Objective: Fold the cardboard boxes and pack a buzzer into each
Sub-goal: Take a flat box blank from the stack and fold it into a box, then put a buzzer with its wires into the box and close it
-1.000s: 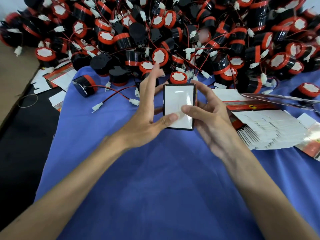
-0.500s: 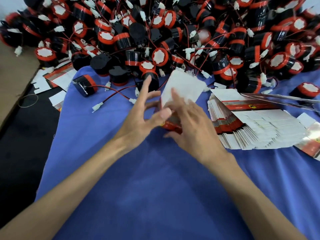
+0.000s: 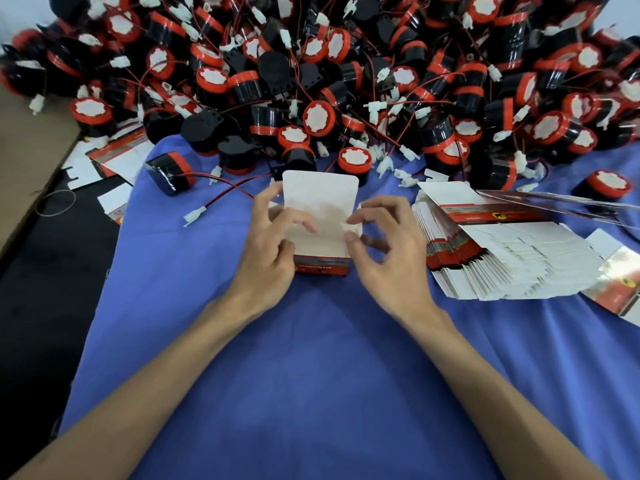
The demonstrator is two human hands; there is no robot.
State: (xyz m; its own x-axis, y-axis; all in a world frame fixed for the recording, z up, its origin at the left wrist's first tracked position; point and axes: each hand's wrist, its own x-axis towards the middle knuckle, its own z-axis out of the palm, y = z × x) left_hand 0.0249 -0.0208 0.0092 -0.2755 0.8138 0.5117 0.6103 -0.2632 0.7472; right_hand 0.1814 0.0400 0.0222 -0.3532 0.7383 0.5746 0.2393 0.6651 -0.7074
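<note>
Box-folding step. Box (image 3: 320,220) stands mid-surface (image 3: 311,358) on blue cloth, lid flap up, mouth open, looks empty. Left hand (image 3: 273,244): grip curled round the left wall. Right hand (image 3: 388,247): grip pinching the right side tab. Next, likely: tuck tabs, then take one from the buzzers (image 3: 311,81) heaped just behind.

A blue cloth (image 3: 311,375) covers most of the work surface and runs from the near edge up to the far side. To its left lies a bare black tabletop (image 3: 41,306), and on it, near the cloth's edge, a thin rubber band (image 3: 74,199) lies in a loose loop. Further left, a flat brown board (image 3: 31,150) borders the black surface.
</note>
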